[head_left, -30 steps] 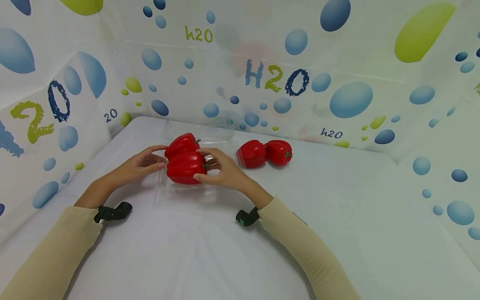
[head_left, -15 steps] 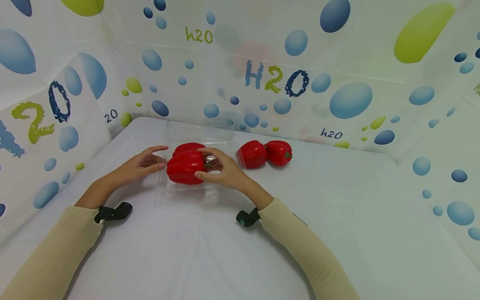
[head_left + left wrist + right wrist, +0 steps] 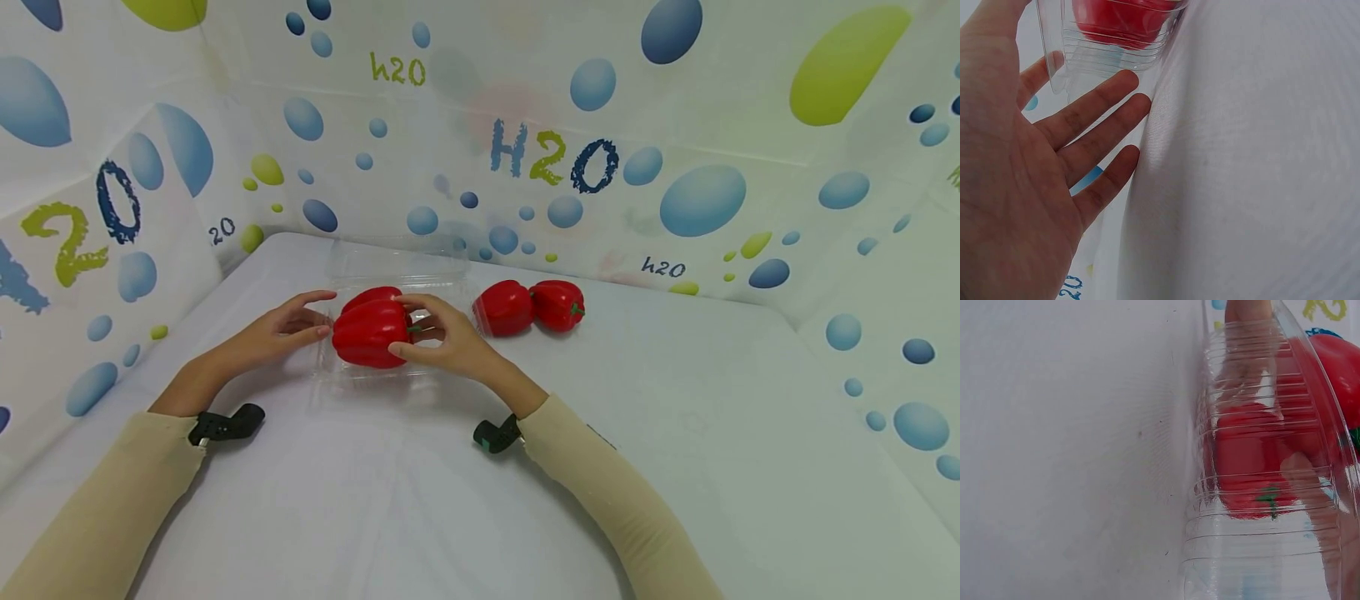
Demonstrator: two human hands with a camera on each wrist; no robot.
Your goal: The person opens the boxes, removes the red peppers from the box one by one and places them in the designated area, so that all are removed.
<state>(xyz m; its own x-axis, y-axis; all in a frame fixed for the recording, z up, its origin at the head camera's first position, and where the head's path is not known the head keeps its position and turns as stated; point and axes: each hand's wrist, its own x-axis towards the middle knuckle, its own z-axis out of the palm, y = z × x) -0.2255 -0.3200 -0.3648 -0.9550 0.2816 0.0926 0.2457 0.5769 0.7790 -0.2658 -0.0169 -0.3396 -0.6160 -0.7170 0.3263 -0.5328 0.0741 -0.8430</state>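
In the head view, a clear plastic container [image 3: 408, 265] stands open with its lid tilted back. A glossy red bell pepper [image 3: 367, 337] is at its front, stem to the right. Behind it another red bell pepper [image 3: 375, 295] is partly hidden. My right hand [image 3: 450, 335] holds the front pepper by its stem end, thumb in front and a finger on top. Beside the container's left wall is my left hand [image 3: 281, 327], fingers spread and rather straight. The left wrist view shows its fingers [image 3: 1094, 103] near the ribbed wall; contact is hard to tell.
Two more red bell peppers, a left one [image 3: 505, 308] and a right one [image 3: 558, 305], lie touching on the white cloth [image 3: 675, 433] right of the container. A white printed sheet [image 3: 480, 100] with blue and green spots hangs behind and along the sides.
The rear pepper has dropped lower behind the front one and shifted slightly. My two hands have barely moved. The two peppers outside the container stay put.
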